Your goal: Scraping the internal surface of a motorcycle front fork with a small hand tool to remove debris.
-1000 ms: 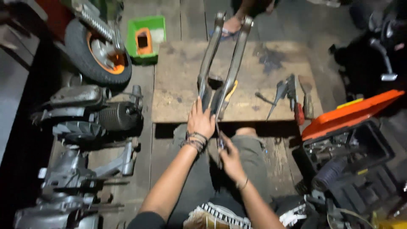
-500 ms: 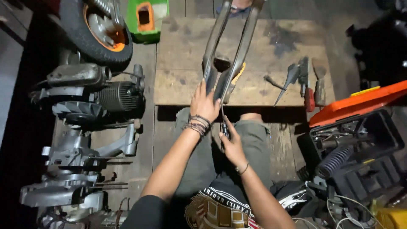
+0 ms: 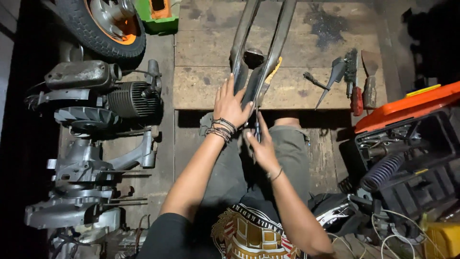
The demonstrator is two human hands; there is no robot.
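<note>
Right hand has crept up to the swingarm's near end
Your left hand (image 3: 231,106) still presses flat, fingers spread, on the metal swingarm (image 3: 261,52) lying on the wooden bench (image 3: 206,62); your right hand (image 3: 258,144), fingers clamped on a thin dark tool (image 3: 257,128), now sits just below it

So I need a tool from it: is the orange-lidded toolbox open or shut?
Open. The toolbox has its orange lid swung up and back, and the black tray beneath shows tools and a coiled spring.
</note>
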